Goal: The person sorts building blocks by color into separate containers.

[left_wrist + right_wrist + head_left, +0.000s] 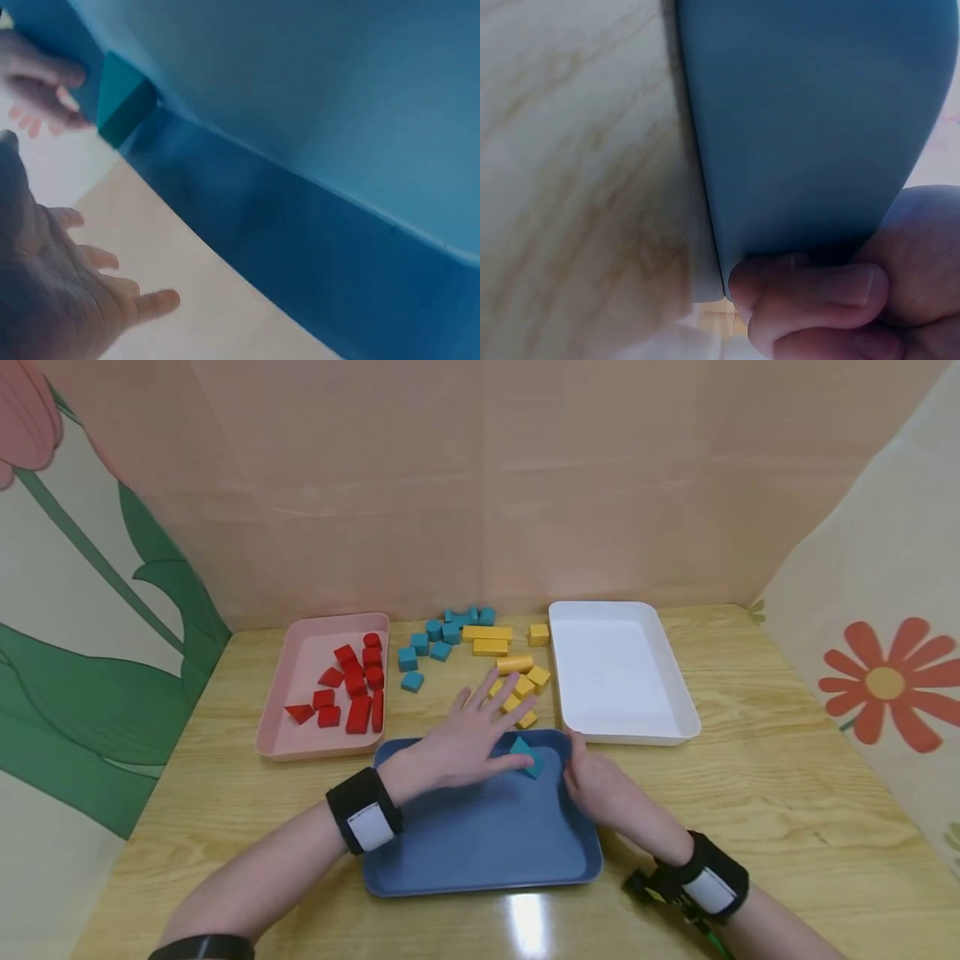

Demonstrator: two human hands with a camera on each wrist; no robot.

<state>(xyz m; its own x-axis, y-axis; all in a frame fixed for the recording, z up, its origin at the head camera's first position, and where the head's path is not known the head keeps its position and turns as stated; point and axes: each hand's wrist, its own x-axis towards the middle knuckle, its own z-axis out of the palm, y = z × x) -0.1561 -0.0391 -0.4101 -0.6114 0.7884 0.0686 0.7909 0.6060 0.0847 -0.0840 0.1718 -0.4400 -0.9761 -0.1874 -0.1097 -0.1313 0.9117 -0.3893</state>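
Note:
A blue tray (pixel 487 843) lies at the front of the table with a teal triangular block (pixel 528 758) near its far right corner, against the wall. My left hand (pixel 457 747) hovers over the tray's far edge, fingers spread, its thumb close to the block. In the left wrist view that hand (pixel 67 285) holds nothing. My right hand (pixel 603 785) grips the tray's far right corner; in the right wrist view its curled fingers (pixel 817 289) rest against the tray's outer wall (pixel 802 135).
Behind the tray lie several blue blocks (pixel 419 644) and several yellow blocks (pixel 491 647). A pink tray (pixel 300 652) with several red blocks (pixel 358 714) stands back left. At back right is a white tray (pixel 622 677).

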